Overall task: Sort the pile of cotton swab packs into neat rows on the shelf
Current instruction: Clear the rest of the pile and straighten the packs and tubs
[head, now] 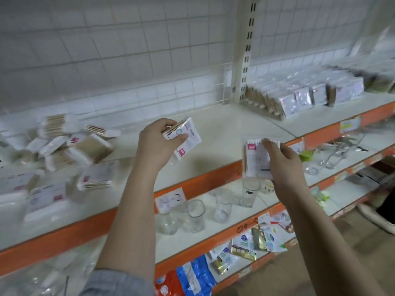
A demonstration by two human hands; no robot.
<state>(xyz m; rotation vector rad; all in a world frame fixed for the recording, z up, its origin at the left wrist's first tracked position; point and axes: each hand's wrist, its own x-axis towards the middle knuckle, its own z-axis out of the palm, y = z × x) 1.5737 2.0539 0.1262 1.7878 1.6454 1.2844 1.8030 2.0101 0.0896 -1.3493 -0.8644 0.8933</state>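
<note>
Swab packs, two in hand. My left hand (159, 142) grips one pack (186, 135) by its edge; my right hand (282, 161) pinches another (257, 159) upright. Pile (64, 150) lies far left on the shelf (224, 129); rows (299, 99) stand right, blurred, probably face-out. Advice: carry both rightward, labels matching, butt against the last row.

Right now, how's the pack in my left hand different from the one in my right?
The left-hand pack is tilted and held over the top shelf; the right-hand pack stands nearly upright, out past the shelf's orange front edge. The left hand holds its pack higher than the right hand does. Both are white-labelled cotton swab packs.
</note>
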